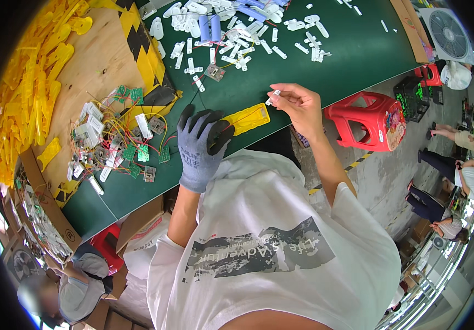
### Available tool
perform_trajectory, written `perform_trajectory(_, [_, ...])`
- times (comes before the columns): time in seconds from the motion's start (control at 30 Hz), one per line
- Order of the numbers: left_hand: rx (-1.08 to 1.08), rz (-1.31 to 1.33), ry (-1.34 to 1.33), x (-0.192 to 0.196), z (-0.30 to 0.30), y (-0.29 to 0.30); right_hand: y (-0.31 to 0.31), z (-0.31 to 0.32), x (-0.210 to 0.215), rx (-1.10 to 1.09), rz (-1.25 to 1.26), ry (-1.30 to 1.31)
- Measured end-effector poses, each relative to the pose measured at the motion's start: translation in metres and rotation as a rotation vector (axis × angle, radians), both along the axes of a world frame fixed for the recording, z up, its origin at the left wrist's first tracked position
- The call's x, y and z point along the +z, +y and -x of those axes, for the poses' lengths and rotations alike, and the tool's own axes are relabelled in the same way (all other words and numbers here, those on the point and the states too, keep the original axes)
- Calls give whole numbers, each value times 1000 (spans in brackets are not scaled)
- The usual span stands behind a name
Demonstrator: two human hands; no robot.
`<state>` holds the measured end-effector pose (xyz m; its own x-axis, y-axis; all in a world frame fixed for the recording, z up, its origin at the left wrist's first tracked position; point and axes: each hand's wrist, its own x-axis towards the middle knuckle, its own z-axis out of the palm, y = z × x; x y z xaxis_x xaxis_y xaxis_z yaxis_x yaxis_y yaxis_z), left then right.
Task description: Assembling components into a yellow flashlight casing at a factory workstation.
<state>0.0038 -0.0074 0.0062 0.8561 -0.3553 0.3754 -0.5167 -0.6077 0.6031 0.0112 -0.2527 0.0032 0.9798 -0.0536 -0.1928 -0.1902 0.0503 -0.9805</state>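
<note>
My left hand (201, 146), in a grey glove with dark fingertips, grips the left end of a yellow plastic shell (249, 119) near the table's front edge. Thin red wire lies along the shell; the end under my glove is hidden. Just beyond the shell's right end, my bare right hand (298, 107) pinches a small white plastic piece (273, 97) between thumb and fingertips. Farther off lies a small square module (214, 72) with wires attached. Left of my glove, a tangle of wired green circuit boards (143, 152) and white parts covers the table.
Loose white plastic pieces (242, 47) and blue-violet cylinders (210, 27) are strewn across the far green table (352, 58). Yellow shells (33, 99) pile up on a wooden board (107, 63) at left. A red stool (358, 121) stands at right. Other people are in the background.
</note>
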Motion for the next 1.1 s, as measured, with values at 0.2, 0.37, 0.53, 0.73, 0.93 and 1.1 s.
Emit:
perform_trajectory(0.2, [23,8,-15,-5,1,-1,2,5,11,129,147,-125])
perform_trajectory(0.37, [33,35,-25,-4,2,-1,-3,8,21,309,699,-561])
perform_trajectory(0.53, [29,43,-5,-3,2,-1,-1,11,22,344,726,-608])
perform_trajectory(0.73, [-20,23,27,1,1,1,5,12,20,317,878,-668])
perform_trajectory(0.93, [-15,58,81,0,1,4,3,7,27,426,968,-727])
perform_trajectory(1.1, [-76,74,72,4,0,11,-1,11,21,403,1038,-788])
